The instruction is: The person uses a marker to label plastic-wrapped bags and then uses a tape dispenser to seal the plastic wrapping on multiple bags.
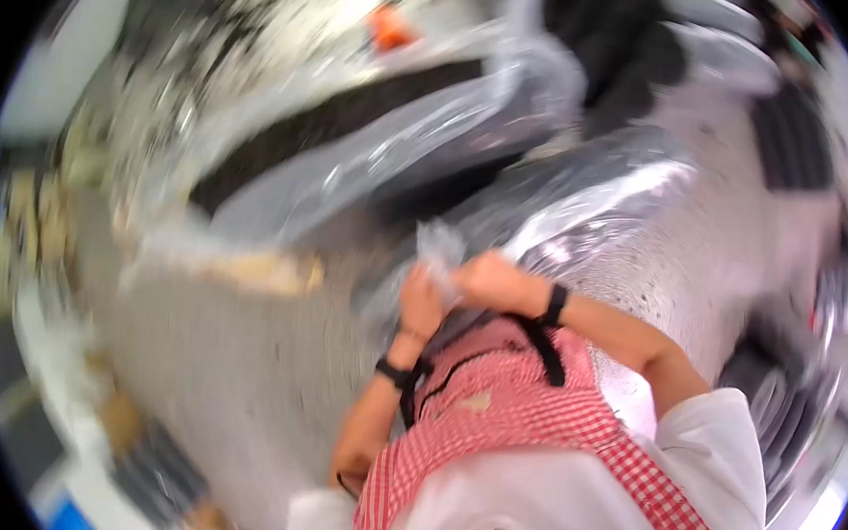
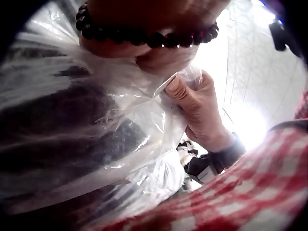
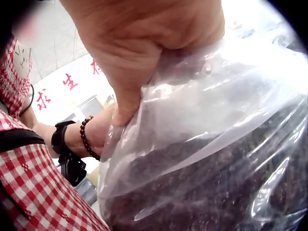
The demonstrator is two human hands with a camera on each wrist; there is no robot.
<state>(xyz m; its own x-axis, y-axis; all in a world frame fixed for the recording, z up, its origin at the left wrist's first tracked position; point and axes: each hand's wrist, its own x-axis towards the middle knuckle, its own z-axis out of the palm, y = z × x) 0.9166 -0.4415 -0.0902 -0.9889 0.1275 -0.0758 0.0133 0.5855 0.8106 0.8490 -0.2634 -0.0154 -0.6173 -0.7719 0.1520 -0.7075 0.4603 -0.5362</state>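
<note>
Both hands hold the edge of a clear plastic bag (image 3: pixel 192 178) with dark contents showing through the film. The left hand (image 1: pixel 421 302), with a beaded bracelet at its wrist, grips the bunched plastic in front of the apron. Close beside it, the right hand (image 1: pixel 502 283) grips the same plastic. The right thumb (image 2: pixel 178 89) presses on the film's edge in the left wrist view. In the right wrist view the film falls in loose folds beneath the right hand, and its fingers are partly hidden behind the palm.
A long plastic-wrapped dark bundle (image 1: pixel 353 150) lies ahead to the left, with a shiny wrapped one (image 1: pixel 599 194) ahead to the right. An orange thing (image 1: pixel 391 28) is farther off. Dark stacked pieces (image 1: pixel 792 140) stand at the right. Grey floor (image 1: pixel 236 370) spreads at the left.
</note>
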